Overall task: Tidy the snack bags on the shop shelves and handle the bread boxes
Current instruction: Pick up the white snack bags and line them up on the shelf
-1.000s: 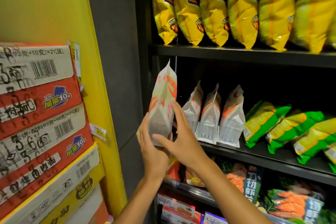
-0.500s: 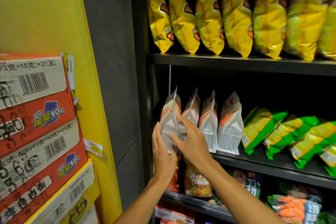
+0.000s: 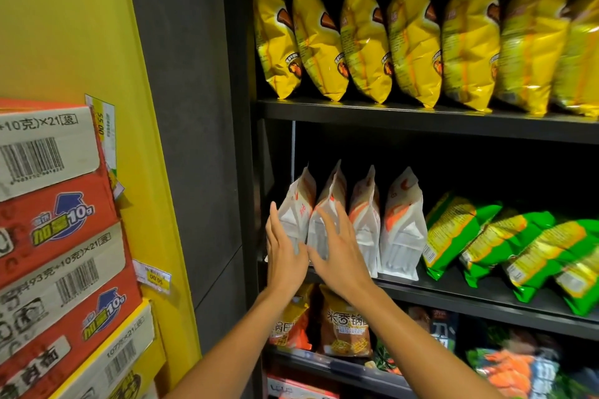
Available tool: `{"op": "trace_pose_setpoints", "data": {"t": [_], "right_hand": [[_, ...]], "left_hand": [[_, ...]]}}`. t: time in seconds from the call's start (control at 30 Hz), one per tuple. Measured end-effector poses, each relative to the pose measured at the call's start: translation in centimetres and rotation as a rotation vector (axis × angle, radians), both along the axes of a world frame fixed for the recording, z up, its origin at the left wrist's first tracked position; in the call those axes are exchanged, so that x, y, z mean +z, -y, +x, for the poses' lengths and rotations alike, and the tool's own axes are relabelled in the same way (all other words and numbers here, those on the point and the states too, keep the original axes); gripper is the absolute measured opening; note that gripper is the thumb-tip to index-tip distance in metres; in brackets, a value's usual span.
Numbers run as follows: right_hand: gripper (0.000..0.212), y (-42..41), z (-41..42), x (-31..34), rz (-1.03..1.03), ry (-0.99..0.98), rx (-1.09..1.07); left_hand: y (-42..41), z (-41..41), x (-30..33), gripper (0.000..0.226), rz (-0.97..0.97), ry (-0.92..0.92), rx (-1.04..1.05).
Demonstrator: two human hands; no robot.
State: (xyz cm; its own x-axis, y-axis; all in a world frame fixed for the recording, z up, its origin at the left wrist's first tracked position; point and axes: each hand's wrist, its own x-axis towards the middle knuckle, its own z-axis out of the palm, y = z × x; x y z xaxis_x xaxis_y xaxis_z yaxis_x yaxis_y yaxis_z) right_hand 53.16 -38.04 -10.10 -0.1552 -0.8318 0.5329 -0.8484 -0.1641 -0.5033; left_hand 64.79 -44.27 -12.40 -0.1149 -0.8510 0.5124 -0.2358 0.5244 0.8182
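Several white snack bags with orange print stand in a row at the left end of the middle shelf (image 3: 453,293). The leftmost white bag (image 3: 299,207) stands upright beside the shelf's side wall. My left hand (image 3: 285,253) lies flat against that bag's left side with straight fingers. My right hand (image 3: 337,246) is spread over the front of the second white bag (image 3: 330,201), fingers straight. Neither hand grips anything. The lower parts of both bags are hidden behind my hands.
Yellow snack bags (image 3: 366,42) line the top shelf. Green bags (image 3: 505,246) lean at the right of the middle shelf. Orange packets (image 3: 343,324) fill the shelf below. Stacked red and white cartons (image 3: 55,236) stand at the left against a yellow wall (image 3: 71,26).
The white bag that both hands held up in front of the shelf now stands in the row as its leftmost bag. My fingers have straightened and lie flat against the bags.
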Motion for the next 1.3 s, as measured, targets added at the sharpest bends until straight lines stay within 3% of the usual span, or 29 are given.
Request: {"op": "trace_pose_setpoints", "data": {"t": [0.23,0.33,0.47,0.63,0.73,1.0,1.3], "right_hand": [[0.077,0.0,-0.1,-0.8,-0.037,-0.007,0.002],[0.072,-0.3,0.1,-1.3,-0.082,-0.030,0.009],[0.075,-0.1,0.0,-1.9,-0.075,-0.072,0.005],[0.073,-2.0,-0.1,-1.5,-0.169,-0.156,-0.037],[0.081,-3.8,-0.4,-3.0,-0.258,-0.213,-0.137],[0.091,-3.8,-2.4,-5.7,-0.083,-0.227,-0.235],[0.087,-3.3,-3.2,-4.9,0.033,-0.234,-0.200]], "left_hand": [[0.8,-0.5,-0.6,0.098,-0.017,0.020,-0.041],[0.2,-0.4,-1.4,0.080,-0.183,0.035,0.006],[0.2,-0.2,-2.2,0.065,-0.276,0.204,-0.014],[0.5,0.1,-2.5,0.078,-0.357,0.322,0.043],[0.5,0.5,-3.5,0.071,-0.473,0.408,0.009],[0.1,-0.1,-4.8,0.082,-0.431,0.564,-0.064],[0.1,-0.3,-4.5,0.086,-0.402,0.559,-0.059]]}}
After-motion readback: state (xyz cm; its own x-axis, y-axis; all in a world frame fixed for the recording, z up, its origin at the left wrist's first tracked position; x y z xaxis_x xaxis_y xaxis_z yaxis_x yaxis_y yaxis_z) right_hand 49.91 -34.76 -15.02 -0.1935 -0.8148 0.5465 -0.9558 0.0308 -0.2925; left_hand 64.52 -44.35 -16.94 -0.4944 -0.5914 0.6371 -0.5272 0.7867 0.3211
